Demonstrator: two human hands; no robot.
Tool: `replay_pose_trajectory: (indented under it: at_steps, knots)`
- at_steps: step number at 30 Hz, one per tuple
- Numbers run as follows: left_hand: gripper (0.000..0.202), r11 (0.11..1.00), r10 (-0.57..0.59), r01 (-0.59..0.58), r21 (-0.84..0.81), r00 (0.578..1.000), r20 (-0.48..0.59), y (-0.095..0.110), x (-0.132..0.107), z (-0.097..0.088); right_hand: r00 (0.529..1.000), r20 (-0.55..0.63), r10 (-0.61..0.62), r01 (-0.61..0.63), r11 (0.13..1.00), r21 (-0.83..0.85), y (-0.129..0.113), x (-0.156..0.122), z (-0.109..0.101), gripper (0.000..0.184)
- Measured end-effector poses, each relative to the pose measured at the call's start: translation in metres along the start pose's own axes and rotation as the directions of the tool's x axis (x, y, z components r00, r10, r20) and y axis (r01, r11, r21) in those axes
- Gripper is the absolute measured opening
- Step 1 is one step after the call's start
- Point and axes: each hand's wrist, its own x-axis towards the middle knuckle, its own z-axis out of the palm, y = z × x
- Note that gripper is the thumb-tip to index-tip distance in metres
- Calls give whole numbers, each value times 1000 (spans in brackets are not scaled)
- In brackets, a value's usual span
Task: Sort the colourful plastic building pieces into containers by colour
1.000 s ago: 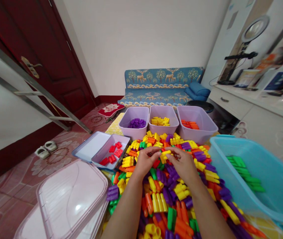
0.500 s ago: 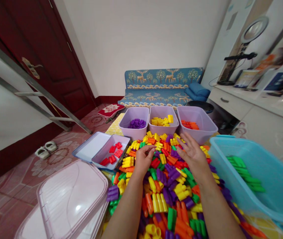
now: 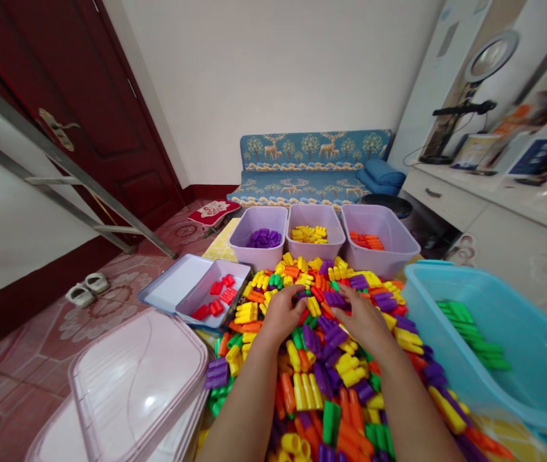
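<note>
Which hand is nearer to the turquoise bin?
Right. The right hand is at the pile of plastic pieces, left of the turquoise bin; the left hand is at the pile too, farther left.

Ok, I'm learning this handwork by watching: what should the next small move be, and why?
Probably pinch the yellow tube-shaped block with the left hand: it lies between that hand and the right hand, both seem empty, and the middle lilac bin holds yellow blocks.
</note>
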Motion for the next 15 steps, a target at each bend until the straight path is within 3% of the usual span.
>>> replay_pose_trajectory:
  at_steps: [5,9,15]
  knots:
    - [57,998,43,-47,49,995,89,2,-3,-2,994,79,-70,72,997,-17,-17,-4,5,61]
    - [70,997,81,-83,6,986,145,2,-3,-3,984,150,-94,76,989,123,-19,-5,3,70]
    - [73,991,122,-112,-67,978,172,0,-2,-4,972,175,-155,87,934,346,-19,-5,4,75]
